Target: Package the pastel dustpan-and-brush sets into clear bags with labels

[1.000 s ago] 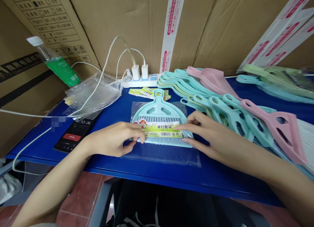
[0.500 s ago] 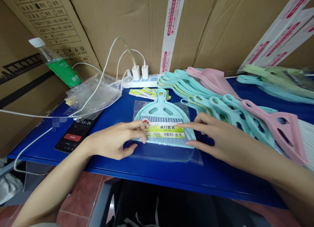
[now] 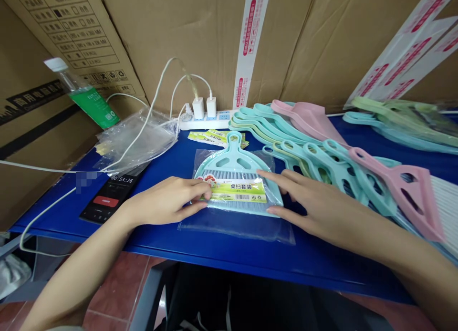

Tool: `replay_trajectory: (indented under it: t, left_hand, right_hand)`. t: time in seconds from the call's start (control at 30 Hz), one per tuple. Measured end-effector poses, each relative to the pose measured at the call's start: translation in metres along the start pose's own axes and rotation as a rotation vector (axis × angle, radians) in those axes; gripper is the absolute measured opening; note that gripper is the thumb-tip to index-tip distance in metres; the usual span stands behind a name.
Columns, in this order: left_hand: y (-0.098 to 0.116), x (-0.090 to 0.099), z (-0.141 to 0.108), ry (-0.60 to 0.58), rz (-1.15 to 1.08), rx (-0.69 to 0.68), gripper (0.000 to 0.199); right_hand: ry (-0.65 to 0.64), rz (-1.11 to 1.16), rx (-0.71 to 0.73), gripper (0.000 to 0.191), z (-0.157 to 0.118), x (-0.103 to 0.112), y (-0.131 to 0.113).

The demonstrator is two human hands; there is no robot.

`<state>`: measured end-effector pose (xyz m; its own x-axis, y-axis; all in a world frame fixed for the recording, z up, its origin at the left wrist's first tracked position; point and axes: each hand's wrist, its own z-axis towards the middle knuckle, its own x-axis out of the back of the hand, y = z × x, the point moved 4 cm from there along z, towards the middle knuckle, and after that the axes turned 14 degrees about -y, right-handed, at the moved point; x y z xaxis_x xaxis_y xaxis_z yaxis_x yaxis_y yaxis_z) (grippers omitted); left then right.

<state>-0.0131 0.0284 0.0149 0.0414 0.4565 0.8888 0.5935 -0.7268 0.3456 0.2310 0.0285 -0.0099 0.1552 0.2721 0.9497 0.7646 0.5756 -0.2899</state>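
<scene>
A light-blue dustpan [image 3: 236,154] with a grey-bristled brush [image 3: 222,174] lies flat in a clear plastic bag [image 3: 239,226], its handle pointing away from me. Across the bristles sits a green-and-white label card [image 3: 246,191]. My left hand [image 3: 170,200] is closed at the pan's left edge, thumb and bent fingers pressed together by the card's left end. On the other side, my right hand [image 3: 307,202] has its fingers apart. Its index fingertip rests near the card's upper right, and the thumb touches the pan's lower right corner.
Light-blue, green and pink dustpans [image 3: 307,116] and brushes [image 3: 404,188] are piled to the right. Behind the bag lie spare label cards [image 3: 209,138] and a power strip [image 3: 223,118]. Leftward are plastic bags [image 3: 139,135], a phone [image 3: 110,195], a bottle [image 3: 91,104] and white cables.
My left thumb has come up against the pan's edge, closing the gap to the fingers. My right index fingertip has shifted up from the card's face towards its top edge.
</scene>
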Motion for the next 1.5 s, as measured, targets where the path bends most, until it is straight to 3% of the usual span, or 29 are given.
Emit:
replay_trajectory:
  t: [0.23, 0.5, 0.8, 0.93, 1.0, 1.23, 1.33, 1.5]
  left_hand:
    - [-0.002, 0.001, 0.001, 0.036, -0.015, 0.006, 0.016]
    - [-0.001, 0.002, -0.003, -0.006, 0.004, 0.012, 0.014]
    - [0.009, 0.002, -0.005, -0.044, -0.013, -0.107, 0.037]
    - [0.012, 0.002, -0.006, -0.034, 0.041, -0.095, 0.017]
    - [0.014, 0.003, -0.007, -0.009, 0.052, -0.114, 0.008]
    - [0.016, 0.008, -0.006, 0.050, 0.003, -0.175, 0.016]
    - [0.012, 0.009, -0.005, 0.050, -0.004, -0.127, 0.018]
    - [0.007, 0.010, -0.005, 0.088, 0.006, -0.026, 0.021]
  right_hand:
    - [0.001, 0.009, 0.009, 0.074, 0.000, -0.003, 0.005]
    - [-0.030, 0.007, 0.029, 0.082, 0.003, -0.006, 0.003]
    - [-0.057, 0.061, 0.050, 0.076, 0.001, -0.007, 0.006]
    - [-0.027, 0.029, 0.053, 0.081, 0.000, -0.007, 0.007]
    - [0.018, -0.010, 0.091, 0.077, 0.000, -0.005, 0.005]
    - [0.114, -0.037, 0.340, 0.031, 0.000, 0.006, -0.013]
    - [0.096, -0.008, 0.385, 0.027, 0.001, 0.006, -0.015]
    - [0.014, 0.091, 0.343, 0.032, 0.000, 0.009, -0.017]
